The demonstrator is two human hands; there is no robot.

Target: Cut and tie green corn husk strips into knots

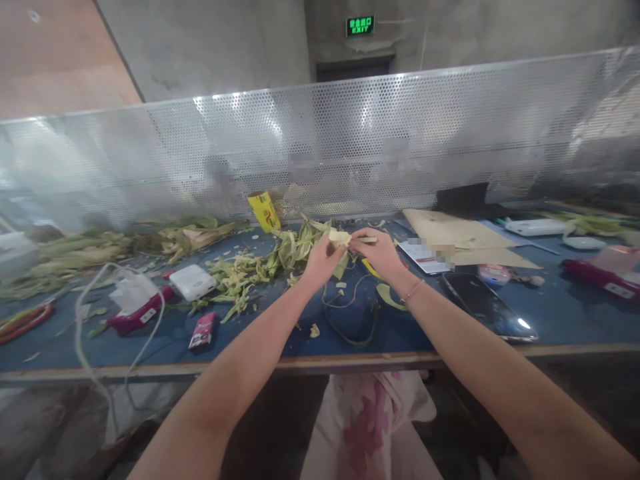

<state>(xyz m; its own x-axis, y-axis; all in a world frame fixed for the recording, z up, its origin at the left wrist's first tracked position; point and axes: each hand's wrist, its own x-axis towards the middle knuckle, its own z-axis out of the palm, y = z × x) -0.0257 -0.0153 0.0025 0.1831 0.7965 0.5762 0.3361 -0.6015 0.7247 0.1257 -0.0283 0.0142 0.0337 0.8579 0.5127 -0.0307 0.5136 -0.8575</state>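
Note:
Above the middle of the blue table, my left hand [323, 259] is closed, its fingertips pinching a pale yellow-green leaf piece [340, 237]. My right hand [379, 252] meets it from the other side with fingers pinched together, and a thin pale strip [369, 239] sticks out between them. Whether strip and leaf piece are joined, I cannot tell. Just behind and left of my hands lies a heap of wilted green leaves [293, 250]. Below them on the table are a loop of dark cord [357, 342] and a curved pale green strip [389, 298].
A yellow packet [265, 212] stands by the perforated metal screen [345, 147]. To the left are a white device [193, 283], a pink box [203, 331], a tissue pack [135, 310] and a white cable [80, 313]. A phone [487, 307] and brown paper [450, 230] lie right.

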